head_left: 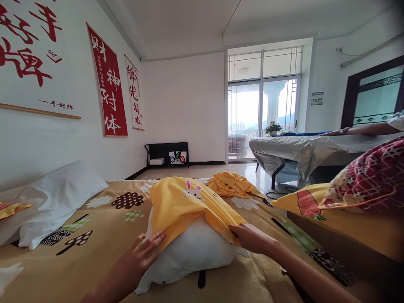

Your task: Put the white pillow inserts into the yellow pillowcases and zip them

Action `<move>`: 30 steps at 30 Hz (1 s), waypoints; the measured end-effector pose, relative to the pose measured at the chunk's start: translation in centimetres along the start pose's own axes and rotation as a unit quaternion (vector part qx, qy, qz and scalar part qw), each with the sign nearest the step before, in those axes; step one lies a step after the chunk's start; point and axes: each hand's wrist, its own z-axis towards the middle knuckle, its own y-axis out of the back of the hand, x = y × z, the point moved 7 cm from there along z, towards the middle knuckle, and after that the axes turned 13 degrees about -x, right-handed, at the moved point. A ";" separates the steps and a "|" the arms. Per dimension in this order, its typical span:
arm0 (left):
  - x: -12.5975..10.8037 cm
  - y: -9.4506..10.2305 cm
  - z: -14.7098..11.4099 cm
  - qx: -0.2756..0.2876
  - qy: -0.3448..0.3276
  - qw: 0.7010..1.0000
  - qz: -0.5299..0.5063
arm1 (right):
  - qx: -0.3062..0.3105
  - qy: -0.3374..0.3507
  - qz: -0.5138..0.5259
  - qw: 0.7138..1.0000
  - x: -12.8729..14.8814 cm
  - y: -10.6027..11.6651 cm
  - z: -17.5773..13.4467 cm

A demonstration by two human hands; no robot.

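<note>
The grip of the right hand (248,236) pinches the yellow rabbit pillowcase (176,200); the left hand (147,252), fingers extended, touches its opposite edge. Between them, the white pillow (202,248) seems partly covered, its near end still bare.

Matt cloth pillowcase (176,206), glossy smooth floor (198,171).

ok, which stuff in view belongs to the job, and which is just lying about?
Job:
- yellow cover, partly over the white pillow
- left hand, touching the cover
- right hand, gripping its edge

Lying about:
- potted plant
- black rack
- crumpled yellow cloth, role unclear
</note>
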 end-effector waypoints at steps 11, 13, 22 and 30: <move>0.6 -2.2 -0.9 0.037 0.027 0.998 -0.033 | -0.006 0.007 0.028 1.000 0.5 -0.7 0.3; 0.6 -2.3 -0.6 0.043 0.022 0.999 -0.022 | -0.005 0.004 0.033 0.999 0.5 -0.7 0.2; -0.4 -1.6 1.6 0.065 0.004 0.997 -0.045 | -0.012 -0.016 0.044 0.999 -0.3 -0.6 -0.2; 0.2 -3.1 1.2 -0.011 -0.007 0.998 -0.063 | -0.007 -0.018 0.078 0.997 -1.0 -1.5 0.4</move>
